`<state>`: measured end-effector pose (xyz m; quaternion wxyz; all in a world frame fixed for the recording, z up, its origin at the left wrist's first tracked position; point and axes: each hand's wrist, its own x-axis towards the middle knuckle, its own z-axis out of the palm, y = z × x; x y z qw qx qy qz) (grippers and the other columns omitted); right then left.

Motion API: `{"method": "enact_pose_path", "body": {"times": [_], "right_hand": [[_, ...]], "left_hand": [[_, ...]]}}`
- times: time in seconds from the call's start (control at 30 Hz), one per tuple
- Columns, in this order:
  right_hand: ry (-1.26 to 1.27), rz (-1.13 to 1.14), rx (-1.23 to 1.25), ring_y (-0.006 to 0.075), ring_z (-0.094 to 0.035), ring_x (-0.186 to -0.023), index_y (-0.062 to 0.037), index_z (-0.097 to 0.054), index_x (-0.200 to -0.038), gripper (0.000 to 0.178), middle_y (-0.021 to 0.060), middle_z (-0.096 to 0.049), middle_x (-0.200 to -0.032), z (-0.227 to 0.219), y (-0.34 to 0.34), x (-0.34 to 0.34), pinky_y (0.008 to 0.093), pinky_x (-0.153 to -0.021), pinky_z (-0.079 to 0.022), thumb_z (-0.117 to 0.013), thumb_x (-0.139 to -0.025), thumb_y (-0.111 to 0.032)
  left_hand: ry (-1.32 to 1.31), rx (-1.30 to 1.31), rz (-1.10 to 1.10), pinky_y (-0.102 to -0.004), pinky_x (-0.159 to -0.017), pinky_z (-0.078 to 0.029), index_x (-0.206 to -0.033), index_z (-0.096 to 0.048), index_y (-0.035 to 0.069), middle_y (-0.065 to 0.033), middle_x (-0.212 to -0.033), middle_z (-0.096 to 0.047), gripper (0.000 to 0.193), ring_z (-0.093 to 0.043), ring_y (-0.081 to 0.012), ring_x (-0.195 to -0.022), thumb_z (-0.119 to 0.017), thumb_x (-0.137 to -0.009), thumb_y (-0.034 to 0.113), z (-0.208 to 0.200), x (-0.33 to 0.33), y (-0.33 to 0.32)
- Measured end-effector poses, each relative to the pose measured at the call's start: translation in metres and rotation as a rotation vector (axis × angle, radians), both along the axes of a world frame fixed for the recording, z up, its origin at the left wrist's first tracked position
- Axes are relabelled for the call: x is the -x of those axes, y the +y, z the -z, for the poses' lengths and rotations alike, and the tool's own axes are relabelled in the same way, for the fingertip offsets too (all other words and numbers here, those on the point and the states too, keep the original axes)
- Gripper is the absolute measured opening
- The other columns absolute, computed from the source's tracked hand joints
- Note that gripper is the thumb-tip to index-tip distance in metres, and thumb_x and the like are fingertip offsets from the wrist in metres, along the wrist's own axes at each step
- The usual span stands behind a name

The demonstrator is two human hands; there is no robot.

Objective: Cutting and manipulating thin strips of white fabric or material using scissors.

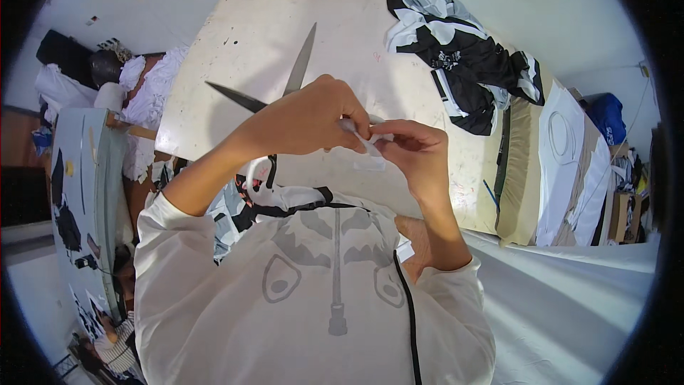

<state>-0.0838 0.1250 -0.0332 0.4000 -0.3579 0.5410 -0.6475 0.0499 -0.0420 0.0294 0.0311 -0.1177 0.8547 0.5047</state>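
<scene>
In front of my chest, above the table's near edge, my left hand (306, 115) and my right hand (413, 150) meet. Both are closed in a pinch on a small white strip (365, 140), thin and slightly twisted between the fingertips. A pair of scissors (302, 60) with dark, spread blades shows beyond my left hand. Part of its handle appears below that hand, while the pivot is hidden; whether my left hand touches it I cannot tell. Just under my wrists, a grey, black and white patterned garment (229, 219) lies bunched against me.
A pale table (278, 11) spreads ahead, with a heap of black, white and grey garments (463, 57) at its far right. White paper sheets (559, 157) lie at the right. White cloth (153, 93) is piled left, beside another table (89, 171). A person in stripes (117, 349) is at lower left.
</scene>
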Motion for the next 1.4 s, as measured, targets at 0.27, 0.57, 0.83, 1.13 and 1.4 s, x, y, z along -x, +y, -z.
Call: {"method": "enact_pose_path", "body": {"times": [0.27,0.57,0.83,1.13,1.4], "right_hand": [[0.454,0.196,0.086,0.0186,-0.069,-0.093,0.0062,-0.072,-0.102,0.026,0.0151,-0.071,-0.104,-0.005,0.007,-0.027,0.0283,-0.086,-0.056,-0.064,-0.081,0.018],[0.979,0.241,-0.074,0.0294,-0.07,-0.101,0.0021,-0.066,-0.102,0.021,0.0175,-0.07,-0.11,-0.016,-0.002,-0.041,0.0365,-0.086,-0.055,-0.068,-0.083,0.01],[1.407,0.082,0.236,0.0294,-0.064,-0.09,0.0,-0.061,-0.096,0.028,0.013,-0.066,-0.107,-0.02,-0.008,-0.019,0.0362,-0.077,-0.051,-0.07,-0.074,0.014],[1.479,0.074,0.567,0.0215,-0.06,-0.062,-0.0001,-0.061,-0.103,0.031,0.0124,-0.068,-0.09,-0.03,-0.016,-0.006,0.0263,-0.054,-0.047,-0.07,-0.077,0.014],[1.07,0.19,0.098,0.0102,-0.052,-0.053,-0.0016,-0.065,-0.106,0.029,0.0059,-0.064,-0.079,-0.037,-0.018,-0.023,0.0242,-0.05,-0.043,-0.071,-0.079,0.009]], "left_hand": [[0.068,0.052,0.049,-0.031,-0.054,-0.05,-0.086,-0.074,-0.003,-0.01,-0.069,-0.065,0.019,-0.062,-0.0185,-0.058,-0.077,-0.078,0.014,-0.006,-0.014,-0.004],[-0.026,0.144,-0.069,-0.0352,-0.086,-0.05,-0.091,-0.076,0.008,-0.0035,-0.098,-0.065,0.02,-0.058,-0.0212,-0.106,-0.079,-0.078,0.022,0.005,-0.028,-0.005],[0.217,0.406,-0.123,-0.0375,-0.087,-0.05,-0.094,-0.078,0.009,-0.0078,-0.087,-0.07,0.014,-0.06,-0.0261,-0.099,-0.075,-0.083,0.017,-0.003,-0.031,-0.003],[0.255,0.439,-0.135,-0.0396,-0.088,-0.05,-0.09,-0.072,0.001,-0.0103,-0.092,-0.07,0.009,-0.062,-0.0309,-0.098,-0.066,-0.085,0.006,-0.029,-0.033,-0.006],[0.324,0.56,-0.133,-0.0429,-0.078,-0.051,-0.088,-0.073,-0.002,-0.0166,-0.08,-0.069,0.011,-0.063,-0.0376,-0.079,-0.068,-0.083,0.006,-0.024,-0.028,-0.004]]}}
